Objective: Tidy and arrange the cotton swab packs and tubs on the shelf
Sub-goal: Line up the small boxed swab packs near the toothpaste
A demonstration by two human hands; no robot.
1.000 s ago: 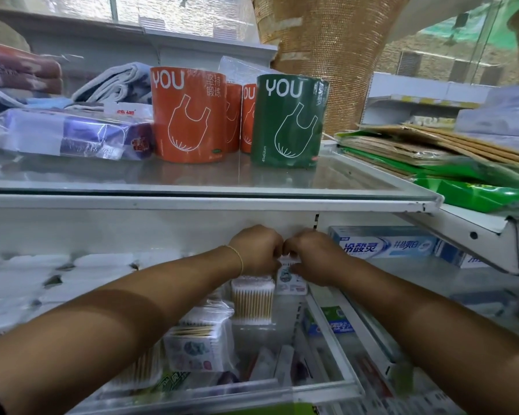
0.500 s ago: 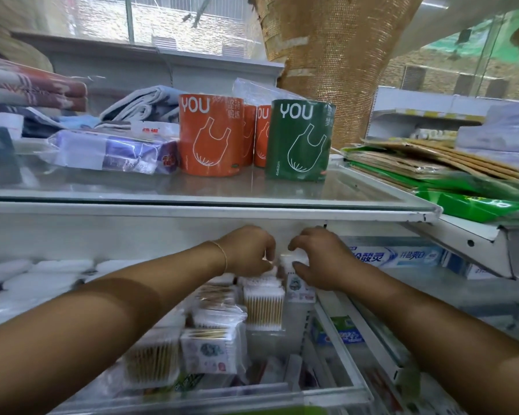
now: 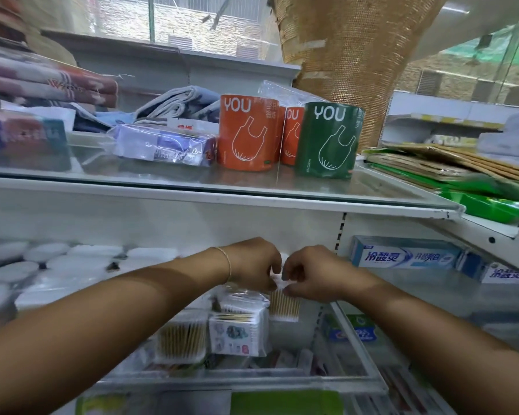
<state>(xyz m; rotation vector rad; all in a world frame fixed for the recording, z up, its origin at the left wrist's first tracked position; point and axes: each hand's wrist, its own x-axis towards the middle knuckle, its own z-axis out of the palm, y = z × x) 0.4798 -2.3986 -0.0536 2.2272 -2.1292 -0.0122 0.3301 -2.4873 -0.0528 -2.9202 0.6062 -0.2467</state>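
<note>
Both left hand [image 3: 252,266] and right hand [image 3: 315,275] drew together, fingers [image 3: 291,280] pinching the rear swab pack [image 3: 283,307].

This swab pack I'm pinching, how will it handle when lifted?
Likely light: the swab pack holds only thin sticks. Its clear wrap looks soft, so it may crumple where the left hand and right hand pinch its top.

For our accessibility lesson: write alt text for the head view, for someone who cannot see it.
The left hand and right hand pinch a cotton swab pack on a white shelf, other packs beside it.
</note>
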